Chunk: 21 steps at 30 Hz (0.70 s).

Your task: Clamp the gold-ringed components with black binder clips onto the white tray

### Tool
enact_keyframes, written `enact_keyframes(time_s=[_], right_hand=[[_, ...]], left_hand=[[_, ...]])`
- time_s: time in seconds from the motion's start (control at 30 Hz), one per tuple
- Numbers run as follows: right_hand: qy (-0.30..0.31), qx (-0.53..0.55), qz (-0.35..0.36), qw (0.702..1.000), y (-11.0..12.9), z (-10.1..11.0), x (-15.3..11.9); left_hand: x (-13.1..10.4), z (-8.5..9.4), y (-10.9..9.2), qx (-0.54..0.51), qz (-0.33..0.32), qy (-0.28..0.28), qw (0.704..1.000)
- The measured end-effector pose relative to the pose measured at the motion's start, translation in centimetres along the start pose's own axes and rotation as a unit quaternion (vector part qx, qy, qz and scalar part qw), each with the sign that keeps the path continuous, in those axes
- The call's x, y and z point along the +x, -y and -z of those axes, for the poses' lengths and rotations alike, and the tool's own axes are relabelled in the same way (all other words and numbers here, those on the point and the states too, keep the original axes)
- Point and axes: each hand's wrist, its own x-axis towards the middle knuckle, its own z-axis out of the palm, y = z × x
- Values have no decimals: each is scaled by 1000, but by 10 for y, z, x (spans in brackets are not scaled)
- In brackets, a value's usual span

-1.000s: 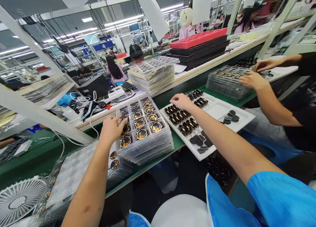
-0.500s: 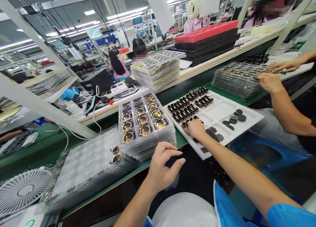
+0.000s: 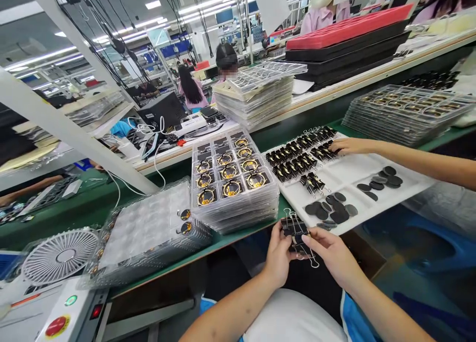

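Note:
Just off the table's front edge, my left hand [image 3: 277, 257] is closed around a few black binder clips [image 3: 294, 227] with silver wire handles. My right hand [image 3: 334, 255] meets it from the other side, thumb and fingers closed on the same clips. What lies between the clips' jaws is hidden. Beyond my hands is a white divided tray [image 3: 336, 173]. Rows of binder clips [image 3: 290, 156] fill its far left part, and a few more clips [image 3: 314, 183] lie nearer me. Dark round discs [image 3: 322, 210] are scattered in its front compartments.
Another person's hand [image 3: 347, 146] reaches in from the right to the tray's clips. Left of the tray stands a stack of clear trays [image 3: 234, 208] with gold-ringed round parts. Farther left are more clear trays [image 3: 148, 228], a white fan [image 3: 61, 255] and a red button [image 3: 57, 326].
My right hand has drawn back from the tray to my left hand, bringing binder clips. My left hand has closed on them. The other person's hand has moved onto the white tray.

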Motion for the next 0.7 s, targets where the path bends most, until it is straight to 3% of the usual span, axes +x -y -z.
enact_keyframes(time_s=[0.07,0.17,0.33,0.43,0.57,0.7], right_hand=[[-28,2,3,1000,-5,-2,-4],[-47,-4,6,999,-11,1,-7],[-29,46,-5,998,-20,-3,-10],[-7,38,1,999,-24,-1,-8],[-55,-11,50,997,-19,16,-4],[-5,-5,59,998,-9,36,-6]], left_hand=[[2,6,3,35,-7,-27,999],[1,16,2,105,-51,-22,993],[-1,17,-4,240,-120,32,963],[-1,13,-12,321,-147,26,935],[-3,11,-19,398,-132,49,907],[-5,6,-19,442,-107,123,882]])
